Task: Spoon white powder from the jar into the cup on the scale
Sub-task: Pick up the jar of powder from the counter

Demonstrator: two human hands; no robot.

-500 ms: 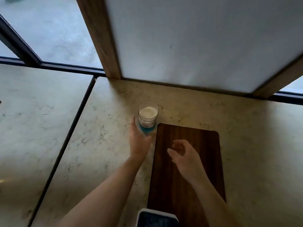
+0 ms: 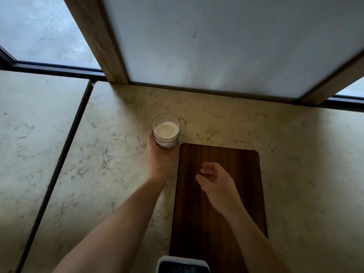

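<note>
1. Marble-look stone makes up the countertop [image 2: 122, 174], pale with thin dark veins; a dark seam [image 2: 65, 146] cuts across it on the left, slanting from about 7 o'clock up toward 12 o'clock.
2. Just right of that seam the left hand [image 2: 160, 157] reaches forward and is wrapped around the lower part of the jar [image 2: 166, 131], fingers curled behind and beside the glass.
3. That jar is clear glass, upright, open at the top, and holds white powder [image 2: 167, 130] well below the rim. It stands on the stone, just off the far left corner of the board, at about 11 o'clock from it.
4. Dark wood, a cutting board [image 2: 216, 223] with rounded corners lies flat on the counter, its long side running away from the person.
5. Above the board the right hand [image 2: 216, 182] hovers empty, fingers loosely curled and apart, grasping nothing.
6. At 6 o'clock, on the bottom edge of the view, a white-rimmed device with a dark face [image 2: 183, 266] peeks in; I cannot tell what it is.
7. Behind everything, at 12 o'clock, a white panel [image 2: 226, 42] framed in wood stands at the counter's back edge.
</note>
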